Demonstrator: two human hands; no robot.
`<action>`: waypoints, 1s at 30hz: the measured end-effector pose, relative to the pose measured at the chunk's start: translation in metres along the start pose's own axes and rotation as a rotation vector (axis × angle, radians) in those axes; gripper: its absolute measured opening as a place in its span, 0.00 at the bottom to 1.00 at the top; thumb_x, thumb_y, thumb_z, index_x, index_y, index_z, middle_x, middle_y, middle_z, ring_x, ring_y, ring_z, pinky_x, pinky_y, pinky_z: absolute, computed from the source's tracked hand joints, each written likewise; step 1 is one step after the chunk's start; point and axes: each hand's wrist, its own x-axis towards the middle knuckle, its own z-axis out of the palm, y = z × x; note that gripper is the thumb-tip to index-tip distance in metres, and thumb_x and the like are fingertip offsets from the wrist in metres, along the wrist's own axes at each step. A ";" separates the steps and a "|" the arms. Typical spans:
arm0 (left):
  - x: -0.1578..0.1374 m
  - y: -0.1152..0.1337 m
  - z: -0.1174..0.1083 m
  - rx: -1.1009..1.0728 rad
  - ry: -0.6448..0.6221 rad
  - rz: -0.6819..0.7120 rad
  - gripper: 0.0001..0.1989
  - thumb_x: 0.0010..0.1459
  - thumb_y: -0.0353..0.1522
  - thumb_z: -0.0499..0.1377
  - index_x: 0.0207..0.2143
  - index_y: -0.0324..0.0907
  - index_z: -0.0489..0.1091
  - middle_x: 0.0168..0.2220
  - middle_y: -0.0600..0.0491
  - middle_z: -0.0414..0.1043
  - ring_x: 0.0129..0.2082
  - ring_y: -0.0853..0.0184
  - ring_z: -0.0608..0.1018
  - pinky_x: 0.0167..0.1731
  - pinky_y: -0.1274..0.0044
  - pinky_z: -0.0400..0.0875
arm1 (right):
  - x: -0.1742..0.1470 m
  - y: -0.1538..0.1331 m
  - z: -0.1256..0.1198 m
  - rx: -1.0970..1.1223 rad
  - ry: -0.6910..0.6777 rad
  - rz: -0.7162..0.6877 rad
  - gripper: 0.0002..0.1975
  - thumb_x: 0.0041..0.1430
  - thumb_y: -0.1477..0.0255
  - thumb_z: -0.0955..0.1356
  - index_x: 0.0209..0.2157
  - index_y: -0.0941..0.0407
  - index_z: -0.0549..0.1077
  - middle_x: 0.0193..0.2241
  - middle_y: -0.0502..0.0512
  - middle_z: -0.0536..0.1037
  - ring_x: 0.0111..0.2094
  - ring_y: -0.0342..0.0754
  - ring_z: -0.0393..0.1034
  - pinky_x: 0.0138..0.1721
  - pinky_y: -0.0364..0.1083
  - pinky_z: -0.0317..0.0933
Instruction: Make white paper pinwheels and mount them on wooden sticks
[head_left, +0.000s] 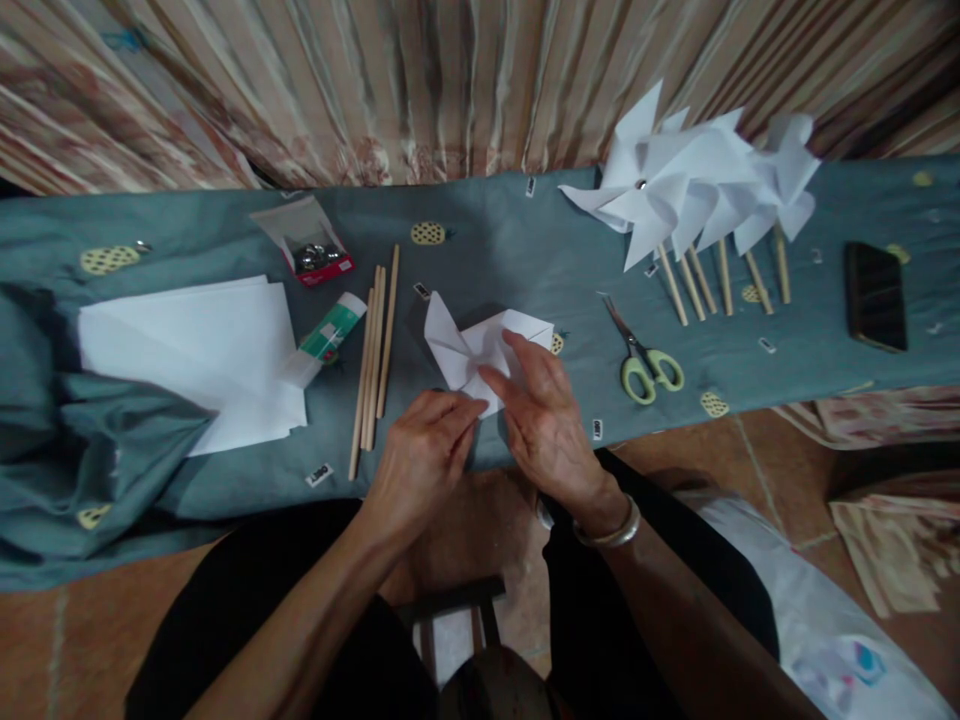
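Observation:
In the head view a white paper pinwheel, partly folded, lies at the front middle of the cloth-covered table. One of its points stands raised at the left, and its right side lies flatter. My left hand is closed, pinching the paper's near edge between thumb and forefinger. On the right, my right hand rests over the paper, fingers apart, with fingertips touching its middle. Several wooden sticks lie just left of the paper. Green-handled scissors are to the right of my right hand.
White paper sheets lie at the left under a green-and-white glue tube. Behind is a bag of metal bells or beads. Several finished pinwheels on sticks lie at the back right, near a dark phone. A curtain hangs behind.

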 end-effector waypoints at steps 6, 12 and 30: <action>0.000 -0.001 0.000 -0.004 0.004 0.005 0.09 0.62 0.25 0.55 0.42 0.37 0.74 0.35 0.49 0.77 0.36 0.66 0.77 0.37 0.73 0.75 | 0.000 0.002 0.004 -0.063 0.035 -0.030 0.26 0.61 0.80 0.60 0.57 0.48 0.68 0.65 0.53 0.57 0.65 0.59 0.51 0.61 0.61 0.54; 0.001 0.000 0.000 0.007 0.003 0.011 0.09 0.61 0.25 0.55 0.41 0.37 0.74 0.35 0.50 0.77 0.36 0.65 0.77 0.37 0.73 0.76 | 0.000 0.003 0.006 -0.109 0.044 -0.050 0.27 0.62 0.80 0.59 0.59 0.45 0.65 0.65 0.51 0.57 0.65 0.56 0.51 0.61 0.60 0.54; 0.000 0.003 -0.001 0.052 -0.010 0.006 0.09 0.61 0.26 0.55 0.42 0.36 0.73 0.38 0.47 0.74 0.39 0.65 0.78 0.40 0.73 0.76 | -0.009 -0.004 0.014 -0.384 -0.010 -0.045 0.22 0.65 0.77 0.55 0.58 0.57 0.65 0.65 0.66 0.56 0.68 0.60 0.40 0.54 0.60 0.58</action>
